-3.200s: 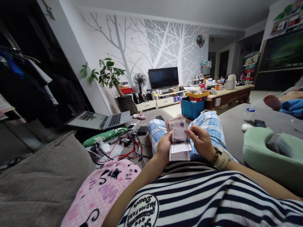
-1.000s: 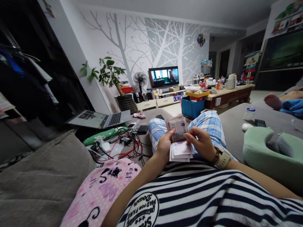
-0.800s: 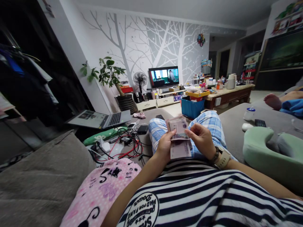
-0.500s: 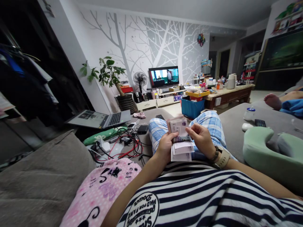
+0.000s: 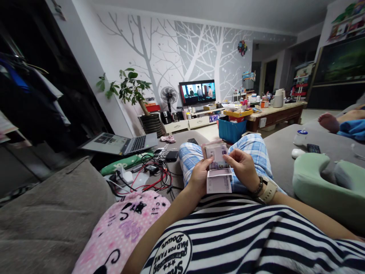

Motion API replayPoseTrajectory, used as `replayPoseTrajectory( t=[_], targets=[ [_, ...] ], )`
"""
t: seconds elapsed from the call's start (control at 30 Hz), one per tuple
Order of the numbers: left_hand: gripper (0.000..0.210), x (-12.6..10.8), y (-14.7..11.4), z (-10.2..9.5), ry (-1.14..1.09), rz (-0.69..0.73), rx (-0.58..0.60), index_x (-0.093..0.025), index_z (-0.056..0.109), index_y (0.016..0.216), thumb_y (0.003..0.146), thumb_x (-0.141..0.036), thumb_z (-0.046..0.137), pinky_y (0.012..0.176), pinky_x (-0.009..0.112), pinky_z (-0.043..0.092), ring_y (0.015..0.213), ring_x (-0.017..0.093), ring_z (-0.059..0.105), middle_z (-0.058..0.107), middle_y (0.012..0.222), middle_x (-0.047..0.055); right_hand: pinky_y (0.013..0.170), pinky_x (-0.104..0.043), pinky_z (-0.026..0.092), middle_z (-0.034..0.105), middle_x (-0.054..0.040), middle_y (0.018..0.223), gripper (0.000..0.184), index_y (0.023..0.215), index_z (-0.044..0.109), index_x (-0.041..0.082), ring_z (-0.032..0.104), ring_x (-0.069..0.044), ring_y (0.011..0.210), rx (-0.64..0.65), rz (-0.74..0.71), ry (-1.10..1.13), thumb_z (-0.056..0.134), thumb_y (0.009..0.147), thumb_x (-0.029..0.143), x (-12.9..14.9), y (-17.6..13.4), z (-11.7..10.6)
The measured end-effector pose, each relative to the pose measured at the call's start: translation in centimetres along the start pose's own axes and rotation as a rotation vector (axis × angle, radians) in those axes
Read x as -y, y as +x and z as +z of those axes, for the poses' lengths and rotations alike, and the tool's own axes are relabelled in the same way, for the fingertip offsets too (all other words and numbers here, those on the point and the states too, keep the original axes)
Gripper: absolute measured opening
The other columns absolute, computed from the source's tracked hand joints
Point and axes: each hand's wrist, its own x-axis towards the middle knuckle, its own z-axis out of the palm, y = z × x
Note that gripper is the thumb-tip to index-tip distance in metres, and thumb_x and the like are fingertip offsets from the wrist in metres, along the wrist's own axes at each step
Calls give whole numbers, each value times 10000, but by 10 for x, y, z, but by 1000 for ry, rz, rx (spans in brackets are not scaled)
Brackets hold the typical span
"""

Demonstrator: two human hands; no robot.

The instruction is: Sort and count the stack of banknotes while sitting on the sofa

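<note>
A stack of banknotes (image 5: pixel 219 160) is held above my lap, its top note pale purple with a dark portrait spot. My left hand (image 5: pixel 199 176) grips the stack from its left side, thumb across the front. At the right edge, my right hand (image 5: pixel 242 165) pinches the top note between thumb and finger. Folded-down banknotes (image 5: pixel 219 184) hang from the lower end of the stack toward my striped shirt. How many notes there are cannot be made out. Blue plaid trousers (image 5: pixel 258 154) show behind and beside both hands.
On my left lie an open laptop (image 5: pixel 139 144), tangled cables (image 5: pixel 159 171) and a pink blanket (image 5: pixel 128 228). To the right are a green neck pillow (image 5: pixel 309 182), a white mouse (image 5: pixel 298 153) and a remote (image 5: pixel 313 148). Another person's foot (image 5: pixel 329 122) rests farther off. A blue bin (image 5: pixel 232 130) stands ahead.
The top note has moved slightly, and the hanging notes now lie more together below the stack. Both hands keep nearly the same place. The picture on the television differs.
</note>
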Motion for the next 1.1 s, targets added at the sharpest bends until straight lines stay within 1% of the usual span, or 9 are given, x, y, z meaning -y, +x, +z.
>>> replayPoseTrajectory(
  t=[0.2, 0.4, 0.57, 0.7, 0.77, 0.9, 0.97, 1.1],
  targets=[
    [242, -4, -2, 5, 19, 14, -34, -95, 702, 963, 731, -133, 641, 911, 433, 530, 972, 302, 693, 759, 870, 114, 490, -245, 306, 429, 52, 526, 343, 607, 490, 196, 377, -100, 508, -8, 1, -20, 634, 821, 422, 4, 0, 0],
    [271, -6, -2, 7, -39, -47, -56, -77, 694, 1036, 856, -213, 545, 919, 415, 529, 987, 288, 691, 758, 905, 118, 497, -245, 325, 459, 48, 535, 326, 610, 499, 195, 400, -99, 509, -29, -21, -23, 649, 812, 403, 7, -2, 1],
    [308, -5, 1, 7, -68, -47, -23, -73, 672, 1101, 874, -220, 523, 924, 404, 527, 975, 278, 696, 756, 933, 119, 500, -247, 337, 480, 44, 539, 314, 624, 512, 197, 412, -101, 507, -41, -31, -27, 657, 807, 407, 8, -3, 1],
    [316, -5, 3, 6, -80, -64, -24, -102, 660, 1127, 895, -242, 497, 903, 397, 539, 950, 262, 704, 756, 936, 109, 502, -248, 340, 480, 40, 551, 298, 637, 518, 200, 410, -104, 518, -26, -49, -24, 653, 811, 401, 6, -3, 1],
    [316, -5, 3, 7, -80, -73, -28, -115, 659, 1131, 891, -250, 506, 893, 390, 542, 945, 258, 705, 756, 934, 101, 500, -248, 337, 471, 41, 553, 299, 638, 513, 201, 399, -105, 521, -20, -51, -24, 648, 814, 401, 5, -2, 1],
    [327, -5, 0, 8, -67, -51, -28, -104, 660, 1138, 867, -220, 520, 901, 397, 536, 952, 270, 702, 758, 925, 95, 499, -250, 325, 434, 47, 548, 320, 627, 498, 201, 374, -104, 520, -19, -39, -18, 640, 817, 416, 3, 0, 0],
    [345, -5, -2, 9, -66, -58, -12, -97, 658, 1149, 863, -208, 501, 907, 408, 531, 952, 277, 701, 758, 928, 99, 495, -251, 318, 430, 46, 551, 315, 635, 503, 201, 374, -105, 522, -20, -28, -10, 639, 816, 420, 3, 0, -1],
    [377, -7, -6, 10, -52, -118, 50, -82, 657, 1161, 863, -220, 470, 906, 427, 526, 939, 286, 704, 755, 944, 123, 493, -252, 322, 445, 41, 569, 294, 655, 506, 201, 384, -107, 529, -32, -16, 30, 653, 807, 405, 5, 1, -1]
  ],
)
